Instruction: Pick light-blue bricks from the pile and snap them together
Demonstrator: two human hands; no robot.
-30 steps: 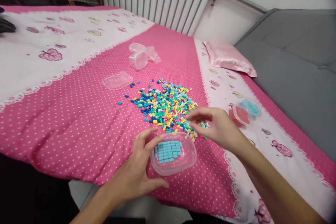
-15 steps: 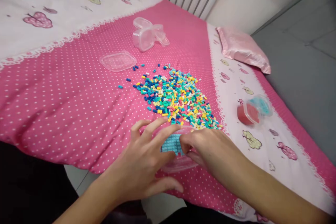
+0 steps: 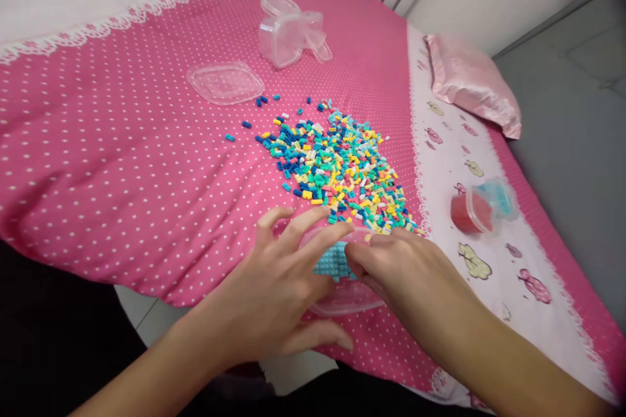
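A light-blue studded block of toy bricks (image 3: pixel 330 262) lies between my hands, over a clear plastic lid (image 3: pixel 342 300). My left hand (image 3: pixel 288 293) reaches over its left side with fingers spread and curved, the tips near or on the block. At its right end, my right hand (image 3: pixel 401 267) has its fingers pinched together; whatever is in the pinch is hidden. Just beyond the hands lies a loose heap of small toy bricks (image 3: pixel 342 163) in blue, green, yellow, white and pink.
A clear lid (image 3: pixel 225 83) and a clear tub (image 3: pixel 286 39) with open flaps sit farther back on the pink dotted bedspread (image 3: pixel 122 176). To the right are tubs with red contents (image 3: pixel 469 212) and blue contents (image 3: pixel 499 199). A pink pillow (image 3: pixel 472 85) rests by the grey headboard (image 3: pixel 572 111).
The view has shifted, so the bedding and bricks appear higher and slightly to the right. Both hands keep nearly the same pose around the light-blue block.
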